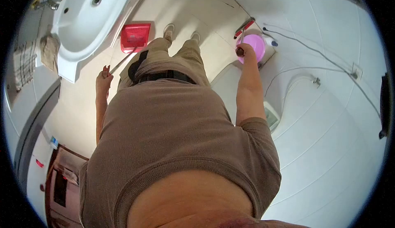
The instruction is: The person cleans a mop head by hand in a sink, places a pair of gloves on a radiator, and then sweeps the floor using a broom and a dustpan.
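My left hand (104, 79) is closed around the long thin handle of a red dustpan (135, 32). The pan rests on the tiled floor beside the sink, to the left of my feet. On the other side, my right hand (247, 52) grips the upright handle of a broom, whose dark end shows in my fist. The red and dark broom head (244, 28) is down on the floor by the wall. Behind my right hand is a pink basin (257, 43), partly covered by the hand.
A white sink (84, 30) with a metal tap (48, 1) juts out at upper left. Beside the basin stands a white bottle (269, 40) with a dark cap. A cable (325, 55) and a pale hose (290, 83) run along the right wall. A doorway lies at lower left.
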Motion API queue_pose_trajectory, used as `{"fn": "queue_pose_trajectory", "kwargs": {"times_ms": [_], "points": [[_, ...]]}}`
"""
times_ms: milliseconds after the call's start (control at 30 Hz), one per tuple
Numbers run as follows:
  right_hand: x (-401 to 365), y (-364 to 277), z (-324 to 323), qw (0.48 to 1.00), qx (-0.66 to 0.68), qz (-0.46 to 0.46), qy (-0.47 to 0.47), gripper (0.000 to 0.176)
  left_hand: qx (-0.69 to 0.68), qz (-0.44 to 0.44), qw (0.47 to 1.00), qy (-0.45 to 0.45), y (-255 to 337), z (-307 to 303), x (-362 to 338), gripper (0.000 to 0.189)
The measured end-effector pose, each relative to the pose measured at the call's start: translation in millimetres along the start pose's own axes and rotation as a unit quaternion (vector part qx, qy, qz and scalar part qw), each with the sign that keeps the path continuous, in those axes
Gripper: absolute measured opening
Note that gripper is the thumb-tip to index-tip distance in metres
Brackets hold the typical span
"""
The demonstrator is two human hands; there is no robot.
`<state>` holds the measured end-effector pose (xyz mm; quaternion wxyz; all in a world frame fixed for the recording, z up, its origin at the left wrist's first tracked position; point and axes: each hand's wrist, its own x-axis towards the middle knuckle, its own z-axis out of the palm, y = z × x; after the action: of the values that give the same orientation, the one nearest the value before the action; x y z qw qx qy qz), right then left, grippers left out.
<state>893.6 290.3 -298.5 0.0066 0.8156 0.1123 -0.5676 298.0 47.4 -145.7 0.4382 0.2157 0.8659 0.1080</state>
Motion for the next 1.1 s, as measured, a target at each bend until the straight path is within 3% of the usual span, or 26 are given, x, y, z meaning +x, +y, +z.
{"fn": "queue_pose_trajectory", "kwargs": {"times_ms": [33,67,100,133,167,200,233,267,300,333,367,433,500,567,633,700,733,767,833,900,1000,1033,1100], "points": [[31,-7,1,1.0,-0.013,-0.002,-0.003,0.017,-0.008,-0.011,1.0,0.005,-8,5,-6,0.022],[85,-3,1,0.977,-0.201,-0.044,-0.045,0.014,-0.015,0.023,0.999,0.035,-21,12,-10,0.022],[127,7,2,0.916,-0.381,-0.085,-0.087,0.013,-0.022,0.057,0.996,0.067,-34,18,-14,0.022],[103,13,6,0.815,-0.425,-0.364,-0.152,0.016,0.018,0.03,0.996,0.079,-37,25,-22,0.021],[82,3,13,0.639,-0.645,-0.399,-0.129,0.021,0.011,0.021,0.996,0.086,-42,30,-29,0.021],[25,-9,37,0.786,-0.565,-0.249,-0.038,0.024,-0.006,-0.003,0.997,0.08,-37,34,-41,0.022],[24,-3,41,0.752,-0.612,-0.243,-0.03,0.025,-0.024,-0.026,0.997,0.073,-31,40,-52,0.022],[68,37,36,0.851,-0.471,-0.234,-0.008,0.028,-0.073,-0.012,0.994,0.084,-23,48,-62,0.025],[7,18,26,0.767,-0.586,-0.262,-0.02,0.03,-0.077,-0.089,0.989,0.088,4,52,-77,0.029],[-36,14,17,0.833,-0.511,-0.209,-0.021,0.032,-0.077,-0.043,0.99,0.112,-15,66,-75,0.031],[-40,16,1,0.809,-0.546,-0.216,-0.018,0.032,-0.075,0.002,0.988,0.136,-37,76,-70,0.033],[-56,11,-34,0.773,-0.592,-0.226,-0.016,0.032,-0.091,-0.017,0.986,0.142,-43,87,-81,0.035],[-88,-12,-70,0.888,-0.43,-0.128,-0.102,0.029,-0.108,-0.038,0.982,0.149,-36,102,-94,0.037],[-101,-41,-85,0.865,-0.454,-0.177,-0.12,0.024,-0.203,-0.099,0.962,0.154,-22,113,-108,0.037],[-87,-63,-103,0.843,-0.471,-0.22,-0.14,0.019,-0.248,-0.084,0.947,0.187,-8,139,-120,0.038],[-59,-91,-90,0.719,-0.606,-0.334,-0.062,0.018,-0.259,0.023,0.935,0.24,-11,157,-132,0.037],[-64,-109,-75,0.713,-0.616,-0.333,-0.042,0.021,-0.209,-0.006,0.95,0.232,-16,162,-137,0.037],[-59,-123,-57,0.58,-0.705,-0.406,0.031,0.023,-0.212,-0.012,0.947,0.243,-20,169,-142,0.037],[-55,-157,-16,0.592,-0.715,-0.37,0.022,0.025,-0.116,-0.082,0.963,0.228,-13,178,-155,0.037],[-62,-172,16,0.613,-0.728,-0.306,0.028,0.026,-0.151,-0.063,0.957,0.241,17,178,-185,0.038],[-77,-178,56,0.598,-0.742,-0.303,0.014,0.025,-0.111,-0.139,0.958,0.223,58,166,-213,0.032],[-66,-171,61,0.592,-0.744,-0.309,0.015,0.025,-0.116,-0.142,0.956,0.228,54,169,-217,0.032],[-33,-148,64,0.527,-0.795,-0.298,0.034,0.027,-0.171,-0.172,0.951,0.192,36,188,-218,0.031]]}}
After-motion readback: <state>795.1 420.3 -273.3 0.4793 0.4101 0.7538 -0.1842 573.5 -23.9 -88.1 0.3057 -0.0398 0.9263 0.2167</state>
